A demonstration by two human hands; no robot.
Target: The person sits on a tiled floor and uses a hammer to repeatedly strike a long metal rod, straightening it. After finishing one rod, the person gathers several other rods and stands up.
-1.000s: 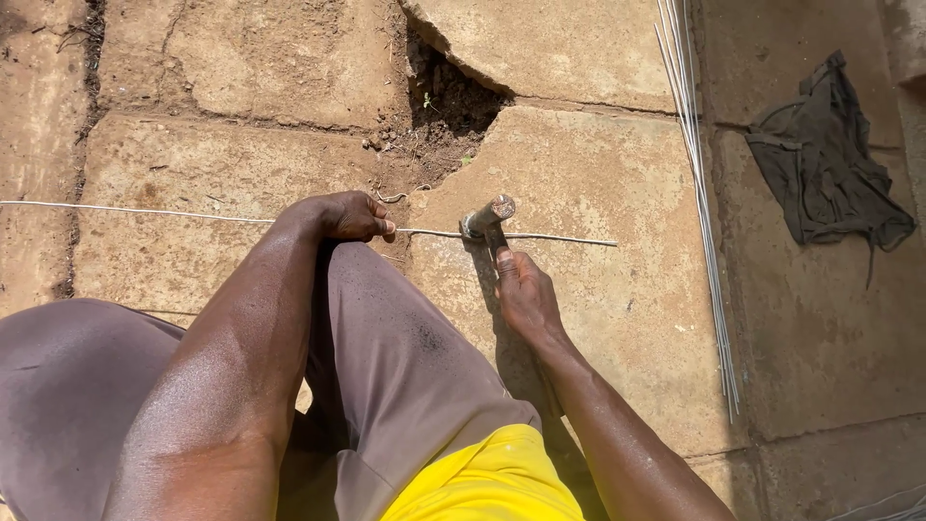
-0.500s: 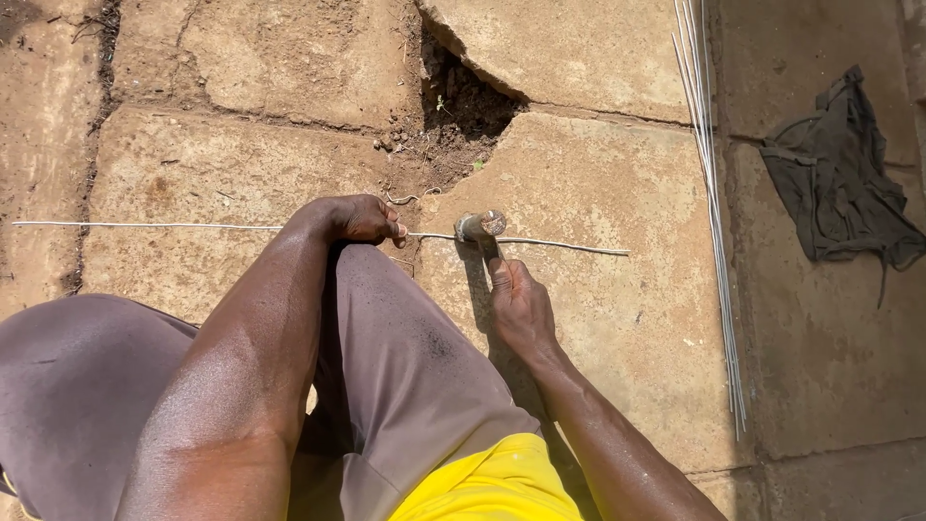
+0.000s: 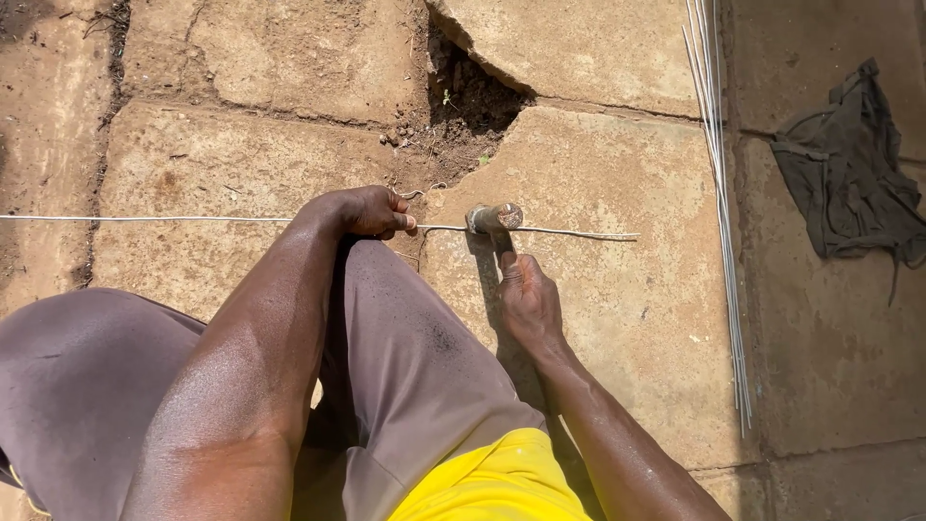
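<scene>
One view is all I have, the head camera looking straight down at my hands over cracked concrete paving (image 3: 598,318). A thin metal wire (image 3: 569,233) runs across the frame from the left edge, nearly level, pale grey and slightly wavy, ending on the slab to the right of the hammer. It lies on the concrete and passes under my left hand (image 3: 362,212), whose fingers are curled tight together and pressed down on the wire, pinning it to the ground just above my knee. My right hand (image 3: 526,304) is wrapped shut around the handle of a hammer (image 3: 495,218); its fingers are closed together on the grip, with the thumb lying along the top. The hammer's head is a short steel cylinder with a bright, worn round face, and it sits right on the wire, just beside my left hand. I cannot tell whether it presses on the wire or only touches it.

Beyond the hands, a broken hole (image 3: 473,96) in the paving shows dark soil and rubble. On the right, a bundle of straight wires (image 3: 719,193) lies lengthwise, well apart from the hammer, and a crumpled dark cloth (image 3: 849,164) sits further right. My grey trousers (image 3: 405,376) and yellow shirt (image 3: 492,482) fill the bottom.
</scene>
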